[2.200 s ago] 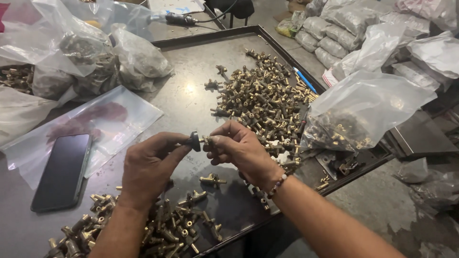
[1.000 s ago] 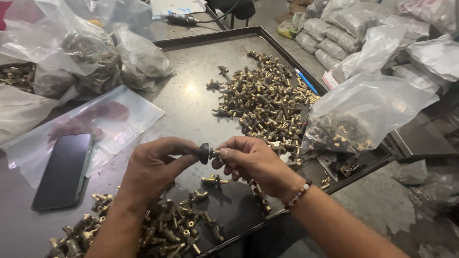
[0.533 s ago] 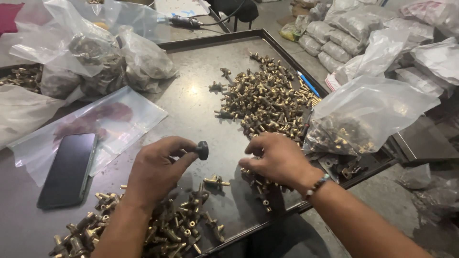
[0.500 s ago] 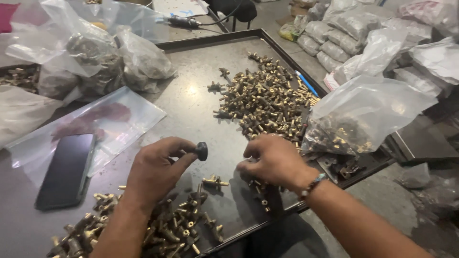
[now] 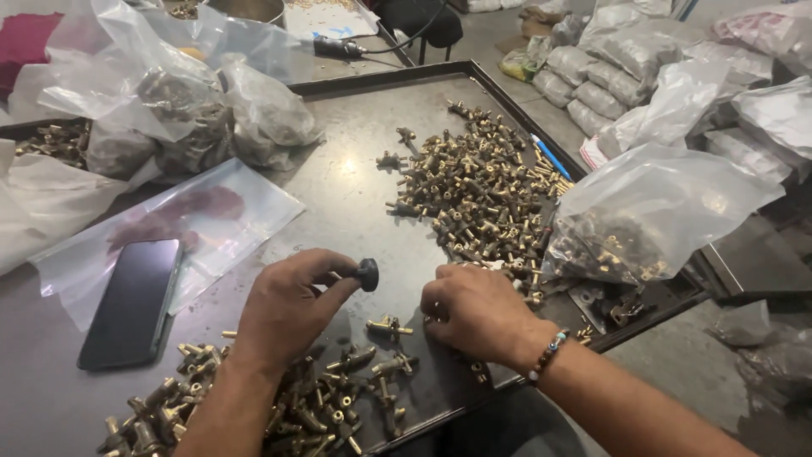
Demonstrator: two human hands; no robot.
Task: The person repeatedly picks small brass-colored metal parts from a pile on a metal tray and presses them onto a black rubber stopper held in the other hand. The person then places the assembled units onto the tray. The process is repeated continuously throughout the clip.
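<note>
At six o'clock lies a heap of brass fittings [image 5: 254,402]. My left hand [image 5: 283,309] pinches a black knob [image 5: 368,274]; my right hand [image 5: 478,309] curls on loose fittings [image 5: 482,182] on the table [image 5: 355,169]. At two o'clock, a clear bag [image 5: 655,211] holds fittings; at eleven, more filled bags [image 5: 186,110].

Right hand [image 5: 478,309] now off black knob [image 5: 368,274]

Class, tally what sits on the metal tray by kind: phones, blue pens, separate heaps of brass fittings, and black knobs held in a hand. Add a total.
Phones: 1
Blue pens: 1
Heaps of brass fittings: 2
Black knobs, held by the left hand: 1
Total: 5
</note>
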